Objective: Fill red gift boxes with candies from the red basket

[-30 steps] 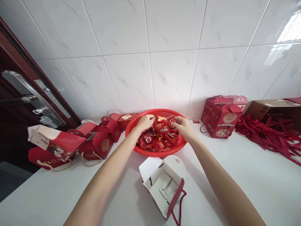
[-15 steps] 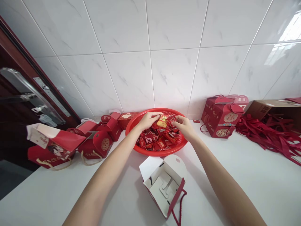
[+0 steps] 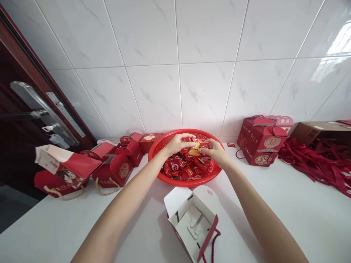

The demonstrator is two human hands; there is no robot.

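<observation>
Over a red plastic basket [image 3: 183, 183] of red-wrapped candies [image 3: 189, 169], my left hand [image 3: 178, 144] and my right hand [image 3: 216, 151] are both closed on a red and yellow snack packet [image 3: 195, 149]. The left fingers grip its left side; the right fingers pinch its right end. Below the basket, toward me, stands an open gift box [image 3: 194, 223] with a white inside, its flaps spread and a dark red cord [image 3: 214, 243] hanging at its right. Nothing but its folded bottom shows inside.
At the left, by the door handle [image 3: 44, 113], stand several red gift boxes [image 3: 112, 171], one with its lid up. Stacked red boxes [image 3: 259, 142] are at the right. Beyond them, dark red ribbons [image 3: 315, 164] spill from a cardboard box [image 3: 309, 131]. A tiled wall [image 3: 153, 98] closes the back.
My right hand has moved in toward the left and now pinches the packet along with my left hand. The whole view has shifted slightly; the boxes stay in place.
</observation>
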